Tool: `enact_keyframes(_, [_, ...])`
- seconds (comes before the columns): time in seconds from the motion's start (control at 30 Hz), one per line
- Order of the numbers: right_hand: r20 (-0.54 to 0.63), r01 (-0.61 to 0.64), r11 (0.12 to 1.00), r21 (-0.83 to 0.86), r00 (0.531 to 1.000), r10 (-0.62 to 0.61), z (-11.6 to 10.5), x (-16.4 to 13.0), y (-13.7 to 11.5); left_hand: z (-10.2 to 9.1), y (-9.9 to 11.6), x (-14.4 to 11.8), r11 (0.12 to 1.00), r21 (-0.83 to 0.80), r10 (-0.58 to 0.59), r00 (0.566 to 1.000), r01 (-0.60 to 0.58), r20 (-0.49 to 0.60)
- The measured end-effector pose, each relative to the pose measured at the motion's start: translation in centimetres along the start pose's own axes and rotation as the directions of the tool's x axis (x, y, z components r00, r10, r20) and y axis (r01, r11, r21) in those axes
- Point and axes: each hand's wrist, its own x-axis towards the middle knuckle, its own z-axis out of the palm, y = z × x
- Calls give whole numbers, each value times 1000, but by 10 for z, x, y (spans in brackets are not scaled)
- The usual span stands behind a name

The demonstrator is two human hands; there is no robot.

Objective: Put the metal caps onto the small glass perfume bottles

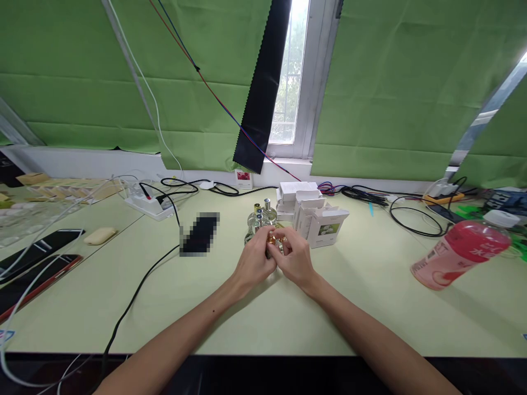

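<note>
Hands: your left hand [255,263] and right hand [293,258] meet at mid-bench, fingers curled in around one small bottle with a gold cap [271,239].
Left hand: closed about the bottle's body from the left; most of the glass is hidden behind your fingers.
Right hand: fingertips pinched near the gold cap; whether they grip the cap or only touch it, you cannot tell from here.
Held bottle: up off the pale green bench [362,307], just in front of the other bottles.
Bottles standing: a tight cluster of small glass bottles [260,218] right behind your hands; about four tops show, the exact count is unclear.
Cartons: a group of white boxes [313,215] just right of the cluster, several with flaps open; their insides are not visible.
Pink bottle: one, white-capped [463,253], lying on its side well off to your right.
Phones: two dark ones [39,258] flat at the left edge.
Power strip: one white one [149,205] at the back left, cables running from it.
</note>
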Motion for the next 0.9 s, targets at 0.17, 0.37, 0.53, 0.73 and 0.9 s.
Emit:
enact_keyframes(0.17, [-27,-8,1000,-5,1000,8,0,0,-3,-2,2,0,1000,-6,0,1000,1,6])
enact_keyframes(0.37, [-46,-33,999,-29,998,31,2,-1,-4,-2,4,0,1000,-19,-4,1000,4,5])
enact_keyframes(0.53, [-72,-41,997,-62,997,37,3,-1,-3,-2,4,1,1000,-25,-3,1000,3,0])
enact_keyframes(0.73, [-100,-31,994,-107,995,20,6,-3,-3,-1,3,1,1000,-11,-3,1000,3,-2])
enact_keyframes(0.9, [-125,-36,988,-148,992,18,8,-5,-2,0,2,1,1000,-14,-1,1000,1,-1])
